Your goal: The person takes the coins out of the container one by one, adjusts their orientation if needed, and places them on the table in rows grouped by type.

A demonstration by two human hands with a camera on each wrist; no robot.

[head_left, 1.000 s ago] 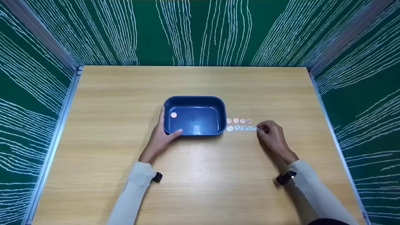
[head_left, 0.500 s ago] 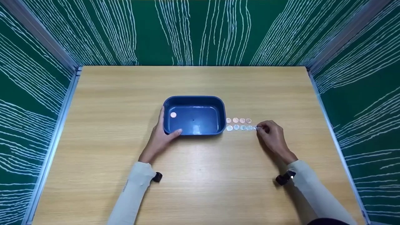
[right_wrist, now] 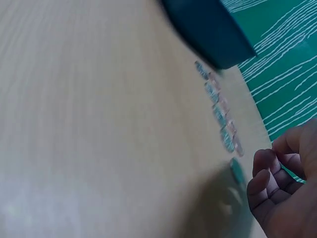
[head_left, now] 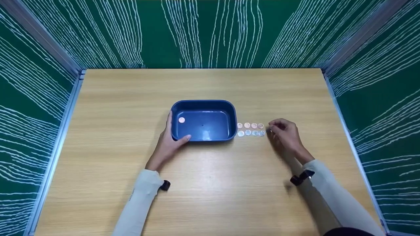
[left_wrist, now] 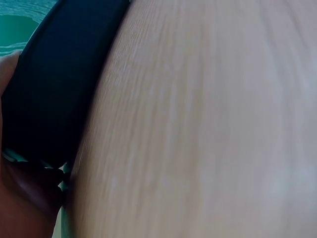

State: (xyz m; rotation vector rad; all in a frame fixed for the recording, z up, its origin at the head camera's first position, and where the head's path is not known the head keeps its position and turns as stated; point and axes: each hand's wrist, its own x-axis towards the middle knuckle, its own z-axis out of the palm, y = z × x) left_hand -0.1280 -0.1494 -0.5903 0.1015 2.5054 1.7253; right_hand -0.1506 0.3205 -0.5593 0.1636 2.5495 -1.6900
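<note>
A blue plastic tub (head_left: pixel 210 135) stands on the table, one copper-coloured coin (head_left: pixel 181 120) lying inside at its left. My left hand (head_left: pixel 165 146) grips the tub's near left corner, thumb on the front rim and fingers along the side wall. Beside the tub's right wall lie two rows of coins, copper-coloured coins (head_left: pixel 254 126) behind and silvery coins (head_left: pixel 255 133) in front. My right hand (head_left: pixel 284 132) hovers just right of the rows, fingers loosely curled, with nothing visible between them. Below its fingertips, in shadow, lies the last silvery coin (right_wrist: pixel 237 171) of the front row.
The wooden table (head_left: pixel 210 203) reaches green walls with white wavy lines at the back and sides. Metal framing (head_left: pixel 55 147) runs along the table's sides. Both sleeves carry a small dark camera (head_left: pixel 165 186) at the wrist.
My right hand has let go of the last silvery coin and lifted slightly, moving a little toward the back. My left hand and the tub have stayed in place.
</note>
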